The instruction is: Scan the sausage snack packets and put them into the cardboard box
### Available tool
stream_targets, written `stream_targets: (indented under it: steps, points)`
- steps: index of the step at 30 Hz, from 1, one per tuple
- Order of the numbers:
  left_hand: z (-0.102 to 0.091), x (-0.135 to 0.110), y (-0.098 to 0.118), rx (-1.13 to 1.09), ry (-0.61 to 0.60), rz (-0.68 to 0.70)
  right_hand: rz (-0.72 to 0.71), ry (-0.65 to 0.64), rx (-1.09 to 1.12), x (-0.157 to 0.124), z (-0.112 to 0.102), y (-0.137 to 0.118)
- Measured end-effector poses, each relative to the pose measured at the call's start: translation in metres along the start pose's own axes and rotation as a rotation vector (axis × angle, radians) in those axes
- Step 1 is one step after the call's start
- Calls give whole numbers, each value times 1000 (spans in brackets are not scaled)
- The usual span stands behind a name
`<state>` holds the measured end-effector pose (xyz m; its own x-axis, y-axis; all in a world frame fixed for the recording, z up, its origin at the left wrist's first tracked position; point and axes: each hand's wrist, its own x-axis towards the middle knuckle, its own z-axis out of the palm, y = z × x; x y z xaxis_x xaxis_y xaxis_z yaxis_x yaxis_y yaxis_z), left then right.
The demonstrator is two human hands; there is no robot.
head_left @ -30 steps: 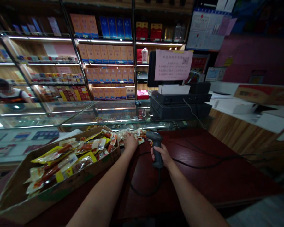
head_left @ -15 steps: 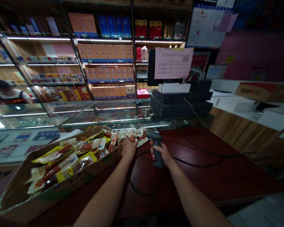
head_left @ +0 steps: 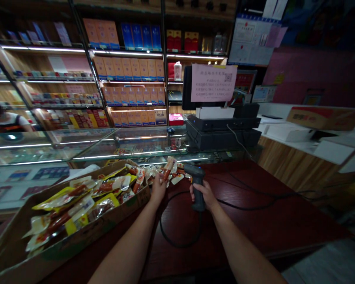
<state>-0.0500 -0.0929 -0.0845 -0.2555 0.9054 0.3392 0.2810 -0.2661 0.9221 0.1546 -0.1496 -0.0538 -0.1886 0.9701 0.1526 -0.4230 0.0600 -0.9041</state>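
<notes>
Where the dark red countertop (head_left: 254, 213) meets the glass case (head_left: 106, 146), both hands work near its far edge. A cardboard box (head_left: 77, 240) heaped with snack packets (head_left: 77, 197) takes up the countertop's left side. The right hand (head_left: 205, 193) has its fingers wrapped round the grip of a barcode scanner (head_left: 197, 177), whose cable (head_left: 177, 244) loops over the wood toward the near edge. The left hand (head_left: 159, 187) pinches one sausage packet (head_left: 168, 166) by its lower end, raised just beside the scanner's head. I judge the packet light, slick and floppy, best held at a sealed edge so the printed face lies flat.
</notes>
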Motion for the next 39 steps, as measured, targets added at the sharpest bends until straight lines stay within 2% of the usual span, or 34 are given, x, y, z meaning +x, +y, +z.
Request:
stream_targets:
  steps: [4, 10, 16, 22, 26, 30, 32, 34, 39]
  points:
    - [1, -1, 1, -72, -98, 42, -5, 14, -13, 1, -1, 0]
    - [2, -1, 0, -149, -125, -5, 8, 86, -50, 4, 0, 0]
    - [2, 2, -10, -116, -172, 45, 26, 110, -52, 5, 0, 1]
    - [1, 3, -13, -20, -122, 79, 31, 110, -56, 4, -1, 1]
    - [5, -3, 2, 42, -88, 83, 16, 77, -34, 2, 0, 1]
    - [2, -13, 35, 84, -23, 114, 0, 55, 0, -1, 7, -2]
    - [-11, -18, 52, 104, 25, 141, 1, 27, 18, -3, 15, -5]
    - [-35, -22, 66, 145, 104, 168, 11, -29, 18, -4, 27, -8]
    - [-122, -24, 80, 330, 354, 148, 34, -154, -14, 0, 70, -11]
